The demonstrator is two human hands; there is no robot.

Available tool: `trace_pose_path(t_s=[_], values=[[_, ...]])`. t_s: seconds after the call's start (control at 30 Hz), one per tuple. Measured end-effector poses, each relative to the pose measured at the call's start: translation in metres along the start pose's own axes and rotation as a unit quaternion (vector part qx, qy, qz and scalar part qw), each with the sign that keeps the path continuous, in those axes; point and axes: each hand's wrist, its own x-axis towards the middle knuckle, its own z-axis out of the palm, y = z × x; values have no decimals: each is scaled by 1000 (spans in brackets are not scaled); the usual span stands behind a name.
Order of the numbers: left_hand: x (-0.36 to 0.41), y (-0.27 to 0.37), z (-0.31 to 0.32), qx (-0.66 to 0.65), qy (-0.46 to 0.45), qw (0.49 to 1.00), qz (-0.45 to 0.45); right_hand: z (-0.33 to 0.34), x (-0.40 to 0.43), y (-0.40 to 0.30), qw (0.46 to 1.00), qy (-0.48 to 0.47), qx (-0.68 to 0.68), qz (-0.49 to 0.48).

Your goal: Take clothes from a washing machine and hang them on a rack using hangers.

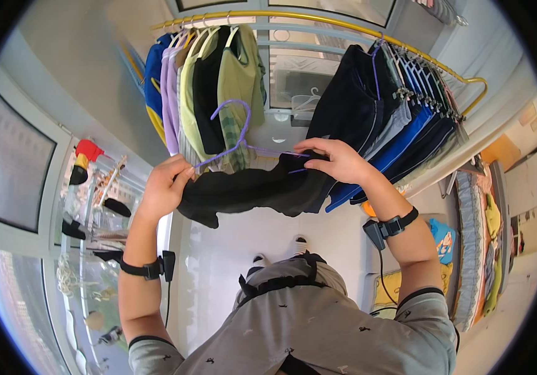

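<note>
A purple clothes hanger (242,140) with its hook pointing up sits partly inside a black garment (245,190), which hangs bunched in front of my body. My left hand (165,183) closes around the garment's left end at the hanger's left arm. On the other side, my right hand (338,161) pinches the black cloth near the hanger's right end, thumb below and fingers above. Part of the hanger's lower bar shows at the garment's opening there. The cloth hides the rest of it.
A yellow clothes rail (296,15) spans the top, with shirts (240,75) at left and dark trousers (348,93) on hangers at right. Socks hang by the window (15,154) at left. A bed with folded bedding (467,253) stands at right, near a yellow cushion (388,290).
</note>
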Motion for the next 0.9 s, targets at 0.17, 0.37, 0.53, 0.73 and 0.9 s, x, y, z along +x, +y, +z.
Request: trace_pose_path(t_s=[0.17, 0.37, 0.53, 0.73, 0.9], values=[[1, -9, 1, -11, 2, 1000, -2, 0, -3, -11, 996, -8, -93, -12], [14, 8, 23, -51, -27, 998, 37, 10, 8, -12, 977, 82, -137, -144], [8, -5, 30, -119, 5, 993, -4, 15, -8, -22, 994, 90, -55, -2], [-13, -44, 48, -225, 49, 972, -39, 1, -39, -23, 990, 139, 24, 27], [-22, -62, 90, -304, 57, 943, -119, -11, -61, -19, 979, 175, 84, 56]])
